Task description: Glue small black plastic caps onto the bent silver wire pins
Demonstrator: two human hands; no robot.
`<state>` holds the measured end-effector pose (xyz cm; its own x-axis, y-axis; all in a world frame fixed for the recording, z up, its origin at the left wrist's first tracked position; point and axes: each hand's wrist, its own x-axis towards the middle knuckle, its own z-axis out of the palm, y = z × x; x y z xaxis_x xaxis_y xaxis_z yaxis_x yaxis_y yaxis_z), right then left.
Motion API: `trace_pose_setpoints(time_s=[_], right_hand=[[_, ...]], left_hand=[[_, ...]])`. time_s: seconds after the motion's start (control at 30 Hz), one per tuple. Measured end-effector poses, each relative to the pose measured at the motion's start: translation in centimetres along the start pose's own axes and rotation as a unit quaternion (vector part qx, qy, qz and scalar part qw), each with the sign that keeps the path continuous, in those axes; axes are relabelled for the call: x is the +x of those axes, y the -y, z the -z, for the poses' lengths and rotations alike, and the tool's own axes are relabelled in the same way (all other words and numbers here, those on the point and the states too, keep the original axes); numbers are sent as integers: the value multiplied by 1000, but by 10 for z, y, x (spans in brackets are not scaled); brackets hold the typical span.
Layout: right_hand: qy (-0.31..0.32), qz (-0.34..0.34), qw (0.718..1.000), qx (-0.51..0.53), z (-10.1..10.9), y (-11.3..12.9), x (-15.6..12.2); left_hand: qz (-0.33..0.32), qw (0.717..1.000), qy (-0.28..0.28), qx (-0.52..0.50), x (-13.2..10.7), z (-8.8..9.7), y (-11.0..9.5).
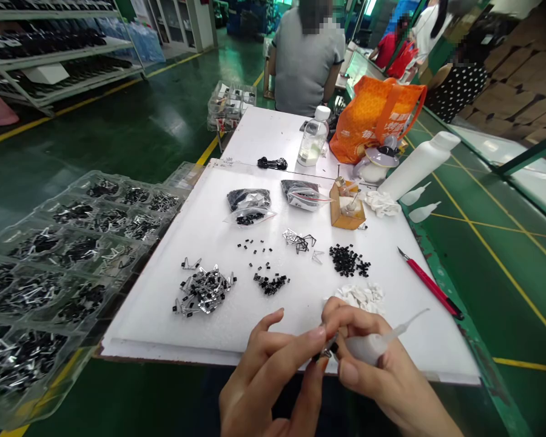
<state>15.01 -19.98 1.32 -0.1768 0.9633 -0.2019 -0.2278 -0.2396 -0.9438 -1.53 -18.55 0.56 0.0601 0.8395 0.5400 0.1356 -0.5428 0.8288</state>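
Observation:
My left hand (pixel 284 370) is closed, its thumb and index finger pinching a small bent metal part with a black piece (pixel 328 351). The part is mostly hidden by fingertips. My right hand (pixel 377 364) meets it from the right, fingertips at the same part. Tucked in that hand is a white squeeze bottle (pixel 366 348), its thin nozzle pointing up and right. Beyond the hands lie a crumpled white tissue (pixel 359 297), a pile of small black pieces (pixel 346 260), another small black heap (pixel 272 284) and a pile of metal parts with black ends (pixel 204 291).
Plastic compartment trays (pixel 77 255) of metal parts stand left of the white table (pixel 164 337). A red-handled craft knife (pixel 432 285) lies at the right edge. Farther back are zip bags (pixel 250 206), a wooden box (pixel 348 212), a white bottle (pixel 421 164), and a seated person (pixel 307 60).

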Motion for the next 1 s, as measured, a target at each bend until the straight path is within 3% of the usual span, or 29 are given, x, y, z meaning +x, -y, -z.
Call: trace_pose_setpoints(time_s=[0.7, 1.0], right_hand=[[-48, -12, 997, 54, -5, -5, -2], [-69, 10, 996, 47, -5, -14, -5]], left_hand=[[-42, 998, 23, 48, -2, 0, -3], [-16, 1000, 10, 25, -3, -2, 1]])
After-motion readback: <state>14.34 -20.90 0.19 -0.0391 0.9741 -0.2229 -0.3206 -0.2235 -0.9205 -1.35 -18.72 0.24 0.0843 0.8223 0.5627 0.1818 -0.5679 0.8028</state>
